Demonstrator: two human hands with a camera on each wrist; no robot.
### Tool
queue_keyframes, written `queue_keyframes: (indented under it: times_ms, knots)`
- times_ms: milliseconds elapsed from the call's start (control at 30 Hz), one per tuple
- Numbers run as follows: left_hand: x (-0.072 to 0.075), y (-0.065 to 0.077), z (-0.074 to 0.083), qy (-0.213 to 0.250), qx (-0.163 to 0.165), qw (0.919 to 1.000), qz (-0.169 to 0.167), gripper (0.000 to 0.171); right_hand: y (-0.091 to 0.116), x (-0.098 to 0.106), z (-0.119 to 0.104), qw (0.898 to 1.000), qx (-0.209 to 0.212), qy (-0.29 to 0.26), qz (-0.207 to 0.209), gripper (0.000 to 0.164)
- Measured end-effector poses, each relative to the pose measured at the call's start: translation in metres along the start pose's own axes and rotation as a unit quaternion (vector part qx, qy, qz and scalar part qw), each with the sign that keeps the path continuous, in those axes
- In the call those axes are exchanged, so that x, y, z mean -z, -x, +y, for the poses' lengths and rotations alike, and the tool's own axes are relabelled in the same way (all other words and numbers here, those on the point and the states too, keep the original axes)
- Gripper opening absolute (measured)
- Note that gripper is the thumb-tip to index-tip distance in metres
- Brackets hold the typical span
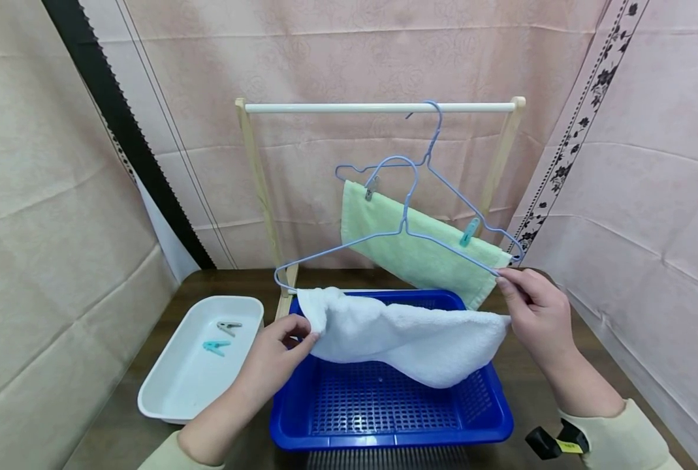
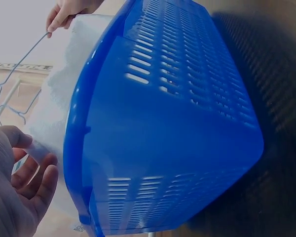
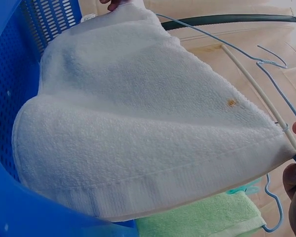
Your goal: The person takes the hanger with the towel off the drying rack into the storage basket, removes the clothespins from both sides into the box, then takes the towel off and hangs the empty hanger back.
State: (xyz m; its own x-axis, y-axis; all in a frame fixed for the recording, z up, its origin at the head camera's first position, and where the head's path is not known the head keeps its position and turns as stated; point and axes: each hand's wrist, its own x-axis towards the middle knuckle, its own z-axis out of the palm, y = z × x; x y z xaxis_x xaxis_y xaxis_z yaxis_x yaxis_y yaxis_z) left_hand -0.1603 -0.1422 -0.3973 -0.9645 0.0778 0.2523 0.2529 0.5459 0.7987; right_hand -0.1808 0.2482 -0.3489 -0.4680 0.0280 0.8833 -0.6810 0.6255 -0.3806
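Sitting on the brown table point(image 1: 125, 434) at the far left, a white tray point(image 1: 190, 372) holds two pegs, one gray point(image 1: 225, 324) and one blue-green point(image 1: 212, 346). Next to it is the left hand point(image 1: 278, 352). Its thumb and finger are together, pinching the left end of a white towel point(image 1: 407, 339).

In the middle is a blue basket point(image 1: 392, 442) with lots of little holes. The white towel is stretched over it, sagging lower on the right side. The right wrist view shows a small brown spot point(image 3: 232, 102) on the towel.

Above the towel is the front hanger point(image 1: 405, 219), made of blue wire. Its hook is off the rod. I cannot tell how the towel meets its bottom wire.

Behind it stands a rack with a white rod point(image 1: 325, 108) on top. The back hanger point(image 1: 439, 121) is hooked there, toward the right. A green towel point(image 1: 407, 261) hangs on it, tilting down to the right, with a gray clip point(image 1: 369, 194) and a blue-green clip point(image 1: 469, 232).

Farther right, the right hand point(image 1: 537, 313) pinches the right end of the front hanger. The white towel's right corner reaches this hand. A black band point(image 1: 542, 444) is by the right sleeve point(image 1: 625, 437).
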Motion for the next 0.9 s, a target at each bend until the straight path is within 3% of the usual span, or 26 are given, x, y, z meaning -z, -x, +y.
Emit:
queue_keyframes:
  times_ms: [900]
  knots:
    - [-0.007, 0.004, 0.002, -0.021, -0.001, 0.9992, -0.034, 0.008, 0.003, 0.001, 0.006, 1.0, -0.006, -0.002, -0.01, 0.023]
